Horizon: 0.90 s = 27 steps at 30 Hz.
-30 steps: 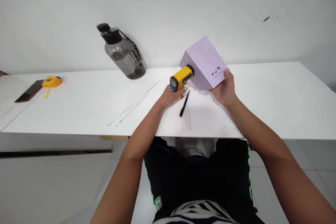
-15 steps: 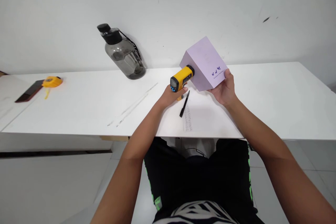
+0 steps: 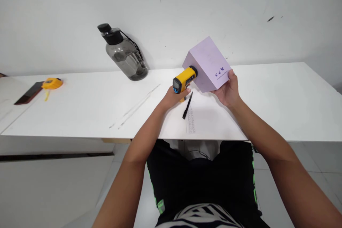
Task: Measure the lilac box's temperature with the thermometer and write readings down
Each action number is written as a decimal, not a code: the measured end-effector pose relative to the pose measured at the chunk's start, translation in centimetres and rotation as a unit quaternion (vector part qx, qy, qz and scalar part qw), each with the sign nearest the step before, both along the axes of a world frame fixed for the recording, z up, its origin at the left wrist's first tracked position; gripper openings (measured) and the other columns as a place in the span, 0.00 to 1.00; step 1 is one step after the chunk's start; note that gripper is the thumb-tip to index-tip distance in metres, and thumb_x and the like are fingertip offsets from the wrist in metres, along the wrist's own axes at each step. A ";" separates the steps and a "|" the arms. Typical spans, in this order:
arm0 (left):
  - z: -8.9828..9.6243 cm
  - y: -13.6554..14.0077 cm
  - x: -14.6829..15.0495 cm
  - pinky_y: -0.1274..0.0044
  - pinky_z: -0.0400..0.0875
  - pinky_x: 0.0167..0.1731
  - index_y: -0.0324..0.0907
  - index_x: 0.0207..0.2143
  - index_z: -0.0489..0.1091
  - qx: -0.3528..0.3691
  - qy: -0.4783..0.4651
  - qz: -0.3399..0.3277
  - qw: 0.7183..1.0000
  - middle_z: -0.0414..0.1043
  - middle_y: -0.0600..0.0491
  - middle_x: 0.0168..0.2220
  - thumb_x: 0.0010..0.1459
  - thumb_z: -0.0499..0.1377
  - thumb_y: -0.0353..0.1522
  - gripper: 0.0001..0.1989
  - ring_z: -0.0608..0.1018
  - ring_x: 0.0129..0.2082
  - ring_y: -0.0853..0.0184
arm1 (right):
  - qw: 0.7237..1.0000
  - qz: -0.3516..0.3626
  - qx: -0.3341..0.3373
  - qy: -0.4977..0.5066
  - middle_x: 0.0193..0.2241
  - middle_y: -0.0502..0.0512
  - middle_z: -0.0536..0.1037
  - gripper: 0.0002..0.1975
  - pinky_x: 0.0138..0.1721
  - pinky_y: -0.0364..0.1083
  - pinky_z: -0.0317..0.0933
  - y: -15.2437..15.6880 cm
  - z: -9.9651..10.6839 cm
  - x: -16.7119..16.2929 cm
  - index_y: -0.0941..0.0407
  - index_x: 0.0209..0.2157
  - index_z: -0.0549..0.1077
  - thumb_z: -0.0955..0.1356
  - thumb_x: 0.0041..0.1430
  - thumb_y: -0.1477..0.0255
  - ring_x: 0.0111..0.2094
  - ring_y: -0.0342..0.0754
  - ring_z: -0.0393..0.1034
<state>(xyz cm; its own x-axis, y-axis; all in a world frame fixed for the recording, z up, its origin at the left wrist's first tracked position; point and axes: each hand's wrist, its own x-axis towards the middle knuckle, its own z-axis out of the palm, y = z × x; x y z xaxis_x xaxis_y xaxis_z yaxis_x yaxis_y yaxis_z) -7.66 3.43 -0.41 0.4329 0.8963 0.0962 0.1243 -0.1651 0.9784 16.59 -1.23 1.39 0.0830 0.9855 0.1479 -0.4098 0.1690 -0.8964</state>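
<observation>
My left hand (image 3: 175,97) is closed around the handle of a yellow and black infrared thermometer (image 3: 185,79). Its small screen faces me, and its front end is at the left side of a lilac box (image 3: 210,62); I cannot tell whether the two touch. My right hand (image 3: 229,91) grips the box at its lower right corner, thumb on the printed face and the other fingers partly hidden beneath. The box is tilted, with small purple figures and lettering near that thumb. Below the thermometer, a black pen (image 3: 187,105) lies at the spiral edge of a white notebook (image 3: 207,119).
A grey transparent bottle (image 3: 125,55) with a black cap stands by the wall, left of my hands. Farther left are a yellow tape measure (image 3: 52,83) and a dark flat object (image 3: 29,93). Grey streaks mark the white table (image 3: 88,107).
Almost nothing differs; the whole view has shifted very slightly. Both hands keep the same hold on the thermometer and the box.
</observation>
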 end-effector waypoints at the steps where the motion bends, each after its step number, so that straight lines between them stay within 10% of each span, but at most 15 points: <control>1: 0.0 0.0 0.0 0.65 0.76 0.54 0.44 0.53 0.75 0.000 -0.001 -0.001 1.000 0.77 0.46 0.56 0.56 0.69 0.45 0.26 0.79 0.54 0.55 | 1.000 0.001 0.000 -0.001 0.57 0.52 0.76 0.33 0.55 0.68 0.73 0.0 0.0 0.0 0.40 0.53 0.71 0.68 0.51 0.36 0.63 0.64 0.66; 27: 0.4 -0.1 0.2 0.64 0.76 0.54 0.41 0.52 0.75 -0.004 0.006 0.008 1.000 0.76 0.44 0.57 0.55 0.69 0.42 0.25 0.79 0.54 0.55 | 0.976 -0.002 0.092 -0.195 0.54 0.59 0.74 0.39 0.43 0.61 0.74 1.4 -1.8 1.6 0.42 0.62 0.64 0.53 0.61 0.34 0.48 0.58 0.72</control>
<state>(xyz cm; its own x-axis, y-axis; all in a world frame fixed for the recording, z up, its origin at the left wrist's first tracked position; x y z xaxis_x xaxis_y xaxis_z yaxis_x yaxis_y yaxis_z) -7.44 3.29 0.03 0.4201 0.9036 0.0837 0.1388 -0.1551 0.9781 18.21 0.21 -0.43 -0.0115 0.9388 0.3442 -0.0429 0.3435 -0.9382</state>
